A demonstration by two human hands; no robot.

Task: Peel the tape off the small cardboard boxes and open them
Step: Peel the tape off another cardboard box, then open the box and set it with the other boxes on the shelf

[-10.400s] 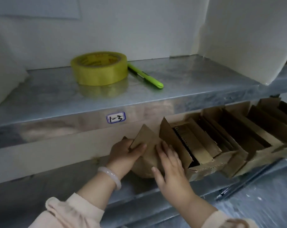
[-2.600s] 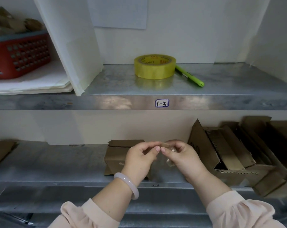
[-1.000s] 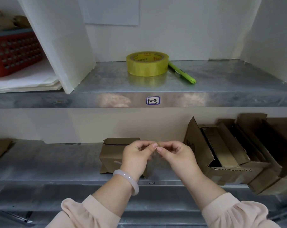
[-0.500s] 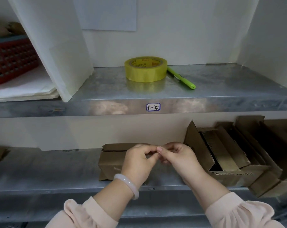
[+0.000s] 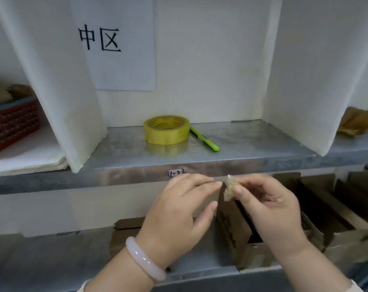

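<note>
My right hand (image 5: pixel 271 209) pinches a crumpled wad of peeled clear tape (image 5: pixel 229 187) between thumb and forefinger, held up in front of the upper shelf's edge. My left hand (image 5: pixel 176 216), with a pale bangle on the wrist, is beside it with fingers apart, its fingertips just left of the wad. Behind my left hand a small cardboard box (image 5: pixel 124 234) sits on the lower shelf, its top flaps loose. To the right stands a row of opened cardboard boxes (image 5: pixel 231 226) with flaps up.
On the upper metal shelf (image 5: pixel 252 144) lie a yellow tape roll (image 5: pixel 166 129) and a green pen (image 5: pixel 205 139). White dividers flank this bay. A red basket (image 5: pixel 10 123) sits upper left, crumpled cardboard (image 5: pixel 357 122) upper right. A paper sign hangs on the back wall.
Both hands have risen from in front of the small box to the upper shelf edge. They have parted, and the tape wad stays in my right hand. The view has tilted upward.
</note>
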